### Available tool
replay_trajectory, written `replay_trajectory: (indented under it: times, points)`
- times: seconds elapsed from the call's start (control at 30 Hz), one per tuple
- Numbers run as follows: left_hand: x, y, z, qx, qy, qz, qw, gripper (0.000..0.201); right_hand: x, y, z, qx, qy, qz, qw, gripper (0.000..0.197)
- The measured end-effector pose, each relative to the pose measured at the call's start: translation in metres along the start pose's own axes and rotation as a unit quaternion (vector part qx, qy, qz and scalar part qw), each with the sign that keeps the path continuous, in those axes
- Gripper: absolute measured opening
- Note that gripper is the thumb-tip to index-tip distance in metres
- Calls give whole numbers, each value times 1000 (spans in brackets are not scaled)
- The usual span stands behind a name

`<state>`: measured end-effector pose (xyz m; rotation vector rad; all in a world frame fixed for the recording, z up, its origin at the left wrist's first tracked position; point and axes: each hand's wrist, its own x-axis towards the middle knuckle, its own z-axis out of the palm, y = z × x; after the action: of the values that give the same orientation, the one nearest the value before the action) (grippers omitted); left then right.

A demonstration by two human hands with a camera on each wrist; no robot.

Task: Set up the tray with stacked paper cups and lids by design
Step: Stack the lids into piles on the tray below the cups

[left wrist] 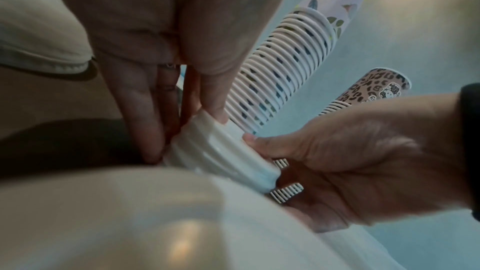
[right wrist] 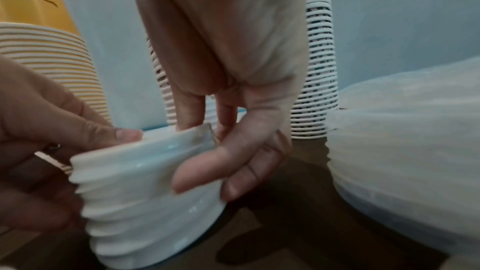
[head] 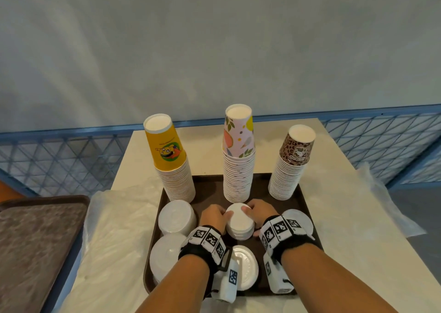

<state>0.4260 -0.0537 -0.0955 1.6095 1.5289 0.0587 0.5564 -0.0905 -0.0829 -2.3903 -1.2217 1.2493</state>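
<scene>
Lid stack (head: 239, 221) upright mid-tray (head: 303, 194), clamped between left hand (head: 213, 218) at 9 o'clock and right hand (head: 262, 213) at 3, both grips curled on it. Floral cup stack (head: 238, 160) just beyond at 12; hands equally near.

On the brown tray (head: 301, 194), three tall cup stacks block the far edge: yellow (head: 172, 160), floral (head: 238, 155), leopard (head: 290, 163). Gaps between them show bare counter (head: 207, 155) beyond. White lid piles (head: 176, 217) crowd the tray's left side and near middle. The counter on the right is covered with loose clear plastic (head: 372, 207).
</scene>
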Motion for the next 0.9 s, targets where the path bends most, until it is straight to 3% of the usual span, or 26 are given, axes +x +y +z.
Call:
replay_trajectory:
  times: [0.3, 0.43, 0.53, 0.7, 0.8, 0.9]
  points:
    - [0, -2, 0, 20, 6, 12, 1000, 27, 2, 4, 12, 10, 38, 11, 999, 41]
    - [-3, -4, 0, 52, -7, 27, 998, 35, -1, 6, 15, 10, 28, 12, 999, 46]
    - [-7, 1, -2, 77, 7, 35, 996, 42, -7, 4, 9, 33, 62, 2, 998, 46]
    - [-20, 31, -30, -28, 107, 130, 985, 76, -14, -12, -17, 131, 134, -56, 981, 60]
    - [-27, 58, -52, -63, 103, 179, 976, 85, -10, -20, -30, 137, 90, -81, 983, 63]
    - [-29, 77, -65, -71, 83, 208, 972, 78, -10, -27, -31, 121, 72, -109, 984, 59]
